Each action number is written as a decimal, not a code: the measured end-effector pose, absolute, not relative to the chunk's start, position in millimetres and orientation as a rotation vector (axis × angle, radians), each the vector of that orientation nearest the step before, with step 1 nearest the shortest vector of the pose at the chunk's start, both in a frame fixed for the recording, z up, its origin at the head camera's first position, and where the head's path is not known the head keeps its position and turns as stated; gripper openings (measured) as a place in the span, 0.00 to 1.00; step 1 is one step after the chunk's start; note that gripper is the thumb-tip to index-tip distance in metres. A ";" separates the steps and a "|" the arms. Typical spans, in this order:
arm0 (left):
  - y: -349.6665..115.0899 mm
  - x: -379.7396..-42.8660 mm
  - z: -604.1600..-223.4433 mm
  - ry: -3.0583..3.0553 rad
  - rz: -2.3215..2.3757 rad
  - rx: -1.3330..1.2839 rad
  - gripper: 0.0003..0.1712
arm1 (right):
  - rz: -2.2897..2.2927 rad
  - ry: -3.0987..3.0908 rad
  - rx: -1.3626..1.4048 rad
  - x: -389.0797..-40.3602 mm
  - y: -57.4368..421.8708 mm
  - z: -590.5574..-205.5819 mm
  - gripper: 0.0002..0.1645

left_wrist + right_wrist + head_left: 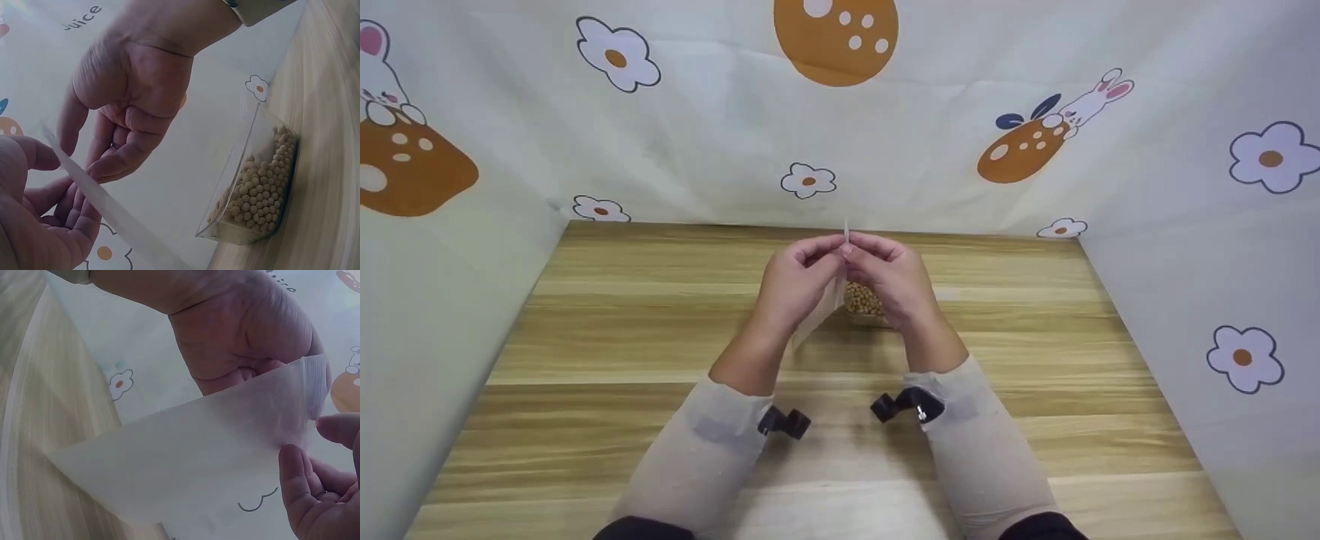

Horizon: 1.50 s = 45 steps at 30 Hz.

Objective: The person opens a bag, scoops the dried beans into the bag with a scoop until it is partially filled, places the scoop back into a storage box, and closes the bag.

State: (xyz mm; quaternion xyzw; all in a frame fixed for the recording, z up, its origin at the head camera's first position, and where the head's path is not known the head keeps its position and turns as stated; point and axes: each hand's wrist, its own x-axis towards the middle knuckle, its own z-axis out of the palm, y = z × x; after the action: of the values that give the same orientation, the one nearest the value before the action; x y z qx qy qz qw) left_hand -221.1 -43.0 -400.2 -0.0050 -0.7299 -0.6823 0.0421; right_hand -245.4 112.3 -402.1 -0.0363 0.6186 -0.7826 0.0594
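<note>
A translucent zip bag (180,450) hangs upright between my hands, its ribbed zip edge at the top. My left hand (795,281) pinches that top edge between thumb and fingers. From the other side, my right hand (901,281) pinches the same edge, fingertips meeting the left ones in the head view. Seen edge-on, the bag (112,205) looks flat and thin. Just beyond and below the hands stands a clear plastic box (229,232) of round tan beans (259,197), partly hidden by the right hand in the head view.
The wooden table (622,337) lies under everything. A pale printed cloth (697,150) with flowers and rabbits walls in the back and both sides. A black camera mount (785,422) sits on the left sleeve, another mount (911,405) on the right.
</note>
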 end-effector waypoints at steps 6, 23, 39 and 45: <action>-44.9 -221.9 -401.9 -2.262 -2.053 -0.047 0.17 | -2.327 1.908 -0.122 -244.2 113.8 -401.1 0.21; -45.3 -225.0 -406.5 -2.311 -2.065 -0.013 0.21 | -2.227 2.060 -0.156 -243.3 113.3 -402.6 0.22; -46.7 -227.6 -410.0 -2.311 -2.031 0.001 0.17 | -2.161 2.077 -0.118 -244.1 114.8 -403.3 0.23; -47.6 -228.1 -410.0 -2.304 -2.080 0.018 0.18 | -2.168 2.054 -0.121 -243.4 115.7 -403.1 0.24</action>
State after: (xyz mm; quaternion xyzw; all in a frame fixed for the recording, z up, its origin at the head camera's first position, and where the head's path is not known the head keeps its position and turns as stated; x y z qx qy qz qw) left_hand -228.1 -47.6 -410.0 0.0058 -0.7421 -0.6700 0.0188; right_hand -243.4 115.7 -403.1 -0.0403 0.6851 -0.7233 0.0765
